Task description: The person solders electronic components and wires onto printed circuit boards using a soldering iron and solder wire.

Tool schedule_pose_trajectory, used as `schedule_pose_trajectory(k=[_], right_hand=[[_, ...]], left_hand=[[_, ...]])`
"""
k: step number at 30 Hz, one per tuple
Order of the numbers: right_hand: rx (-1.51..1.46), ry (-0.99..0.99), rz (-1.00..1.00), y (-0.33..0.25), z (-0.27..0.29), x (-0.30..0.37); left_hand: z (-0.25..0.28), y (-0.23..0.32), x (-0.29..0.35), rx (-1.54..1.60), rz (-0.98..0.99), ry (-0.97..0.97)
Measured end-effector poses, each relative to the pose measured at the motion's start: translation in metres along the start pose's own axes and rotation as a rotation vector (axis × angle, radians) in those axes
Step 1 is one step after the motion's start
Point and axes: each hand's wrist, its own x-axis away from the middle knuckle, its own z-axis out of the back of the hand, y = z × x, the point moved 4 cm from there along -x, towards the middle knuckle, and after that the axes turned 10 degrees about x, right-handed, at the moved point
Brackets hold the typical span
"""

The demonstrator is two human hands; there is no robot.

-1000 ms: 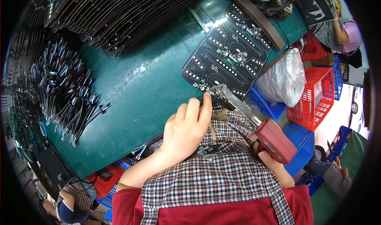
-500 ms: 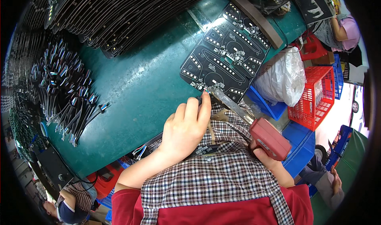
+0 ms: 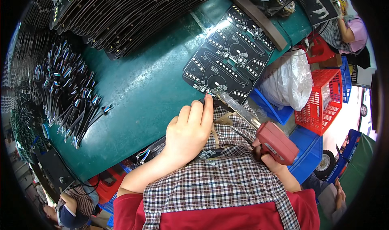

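Observation:
A black circuit board panel (image 3: pixel 225 66) with rows of small light chips and clusters of metal parts lies at the bench's front right edge. My left hand (image 3: pixel 189 130) is closed at its near left corner, index finger and thumb pinching a thin cable with coloured wire ends (image 3: pixel 208 94) against the metal parts there. Most of that cable is hidden by the fingers. My right hand (image 3: pixel 272 162) grips a dark red gun-shaped tool (image 3: pixel 277 142). The tip of its long metal nose reaches the same corner, just right of my left fingertip.
On the green bench (image 3: pixel 137 88), a bundle of black cables (image 3: pixel 69 92) lies left and stacked black boards (image 3: pixel 129 15) stand behind. A dark curved bar (image 3: pixel 259 17) borders the panel. Right are a white plastic bag (image 3: pixel 289 80), red crate (image 3: pixel 319 102) and blue bin (image 3: pixel 306 147).
The board panel has shifted slightly left and toward me. My left fingertip moved slightly left with it. The tool's red body tipped a little lower right; both grips remain.

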Motion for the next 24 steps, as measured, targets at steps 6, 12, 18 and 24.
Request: schedule_pose_trajectory(k=[6,12,18,24], right_hand=[[-0.078,0.094,0.038,-0.011,-0.006,-0.008],[0.231,0.107,0.113,-0.017,-0.001,-0.01],[0.086,0.127,0.083,-0.01,-0.004,-0.005],[0.014,0.062,0.027,0.001,-0.004,0.004]], left_hand=[[0.0,0.0,0.001,0.073,-0.002,0.059],[0.002,0.002,-0.003,0.083,0.023,0.038],[0.001,0.004,-0.004,0.04,0.026,0.003],[-0.002,-0.002,-0.001,0.206,0.078,0.052]])
